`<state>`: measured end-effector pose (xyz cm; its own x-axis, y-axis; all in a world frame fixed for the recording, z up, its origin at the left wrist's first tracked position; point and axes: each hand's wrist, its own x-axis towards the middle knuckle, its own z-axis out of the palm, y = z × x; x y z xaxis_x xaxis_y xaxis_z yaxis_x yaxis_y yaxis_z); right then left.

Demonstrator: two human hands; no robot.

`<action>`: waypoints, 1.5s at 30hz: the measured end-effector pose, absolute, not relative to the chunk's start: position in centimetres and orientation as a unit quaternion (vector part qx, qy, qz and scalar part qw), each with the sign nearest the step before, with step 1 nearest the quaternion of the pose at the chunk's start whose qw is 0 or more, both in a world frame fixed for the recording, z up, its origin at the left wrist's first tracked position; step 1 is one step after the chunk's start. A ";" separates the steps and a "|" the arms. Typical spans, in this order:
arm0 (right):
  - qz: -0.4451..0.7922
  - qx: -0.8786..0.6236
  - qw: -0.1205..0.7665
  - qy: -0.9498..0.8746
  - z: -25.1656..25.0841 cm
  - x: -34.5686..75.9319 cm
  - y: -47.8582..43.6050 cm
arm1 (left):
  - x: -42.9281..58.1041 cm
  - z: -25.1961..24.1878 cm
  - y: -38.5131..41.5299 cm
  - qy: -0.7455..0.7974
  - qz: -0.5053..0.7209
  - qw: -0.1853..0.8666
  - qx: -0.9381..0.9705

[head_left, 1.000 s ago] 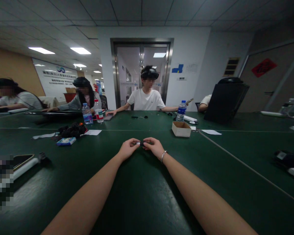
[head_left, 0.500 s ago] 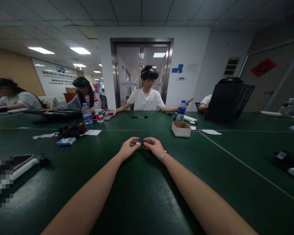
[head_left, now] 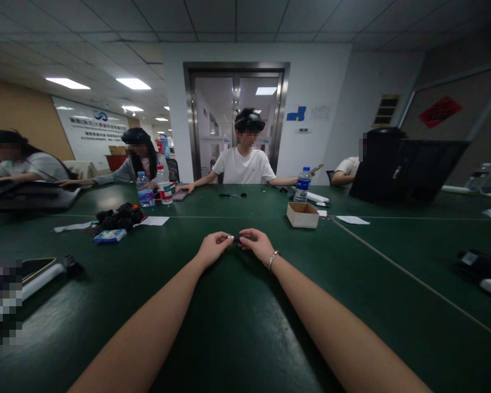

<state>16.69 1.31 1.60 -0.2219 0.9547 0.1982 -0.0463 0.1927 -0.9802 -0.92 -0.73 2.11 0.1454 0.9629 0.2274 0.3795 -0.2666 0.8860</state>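
Note:
Both my arms reach out over a dark green table (head_left: pixel 237 327). My left hand (head_left: pixel 213 248) and my right hand (head_left: pixel 258 244) meet fingertip to fingertip at the middle of the table. Between them they pinch a small dark object with a silver end (head_left: pixel 234 238); it is too small to name. The left fingers close on the silver end, the right fingers on the dark part. A thin bracelet (head_left: pixel 272 260) circles my right wrist.
A small cardboard box (head_left: pixel 303 214) stands beyond my right hand. Black items (head_left: pixel 118 217), a blue packet (head_left: pixel 109 236) and papers lie to the left. Water bottles (head_left: pixel 145 190) stand farther back. Several people sit along the far side; a dark chair back (head_left: pixel 409 170) is at right.
My hands stay pinched together on the small object, barely moving. The dark chair back at the right has turned and spread wider, and a dark shape has appeared at the far left.

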 end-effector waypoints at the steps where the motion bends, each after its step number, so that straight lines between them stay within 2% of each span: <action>1: 0.508 -0.383 0.494 -0.592 1.7 16.7 1.2 | -0.9 2.1 -0.7 0.499 0.421 0.347 0.673; 11: 0.512 -0.379 0.492 -0.593 1.6 16.8 1.3 | -1.3 2.4 -1.2 0.456 0.430 0.320 0.711; 22: 0.509 -0.385 0.492 -0.592 1.5 16.7 1.5 | -1.1 2.3 -1.0 0.486 0.419 0.367 0.673; 32: 0.515 -0.375 0.499 -0.587 1.4 16.6 1.5 | -0.8 2.5 -1.4 0.463 0.443 0.274 0.717; 45: 0.503 -0.380 0.490 -0.601 1.5 16.7 1.5 | -1.0 2.3 -1.1 0.492 0.420 0.320 0.692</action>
<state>16.67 1.46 1.45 -0.2297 0.9510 0.2071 -0.0363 0.2043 -0.9782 -1.03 -1.06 2.26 0.1631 0.9497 0.2672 0.4116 -0.3117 0.8564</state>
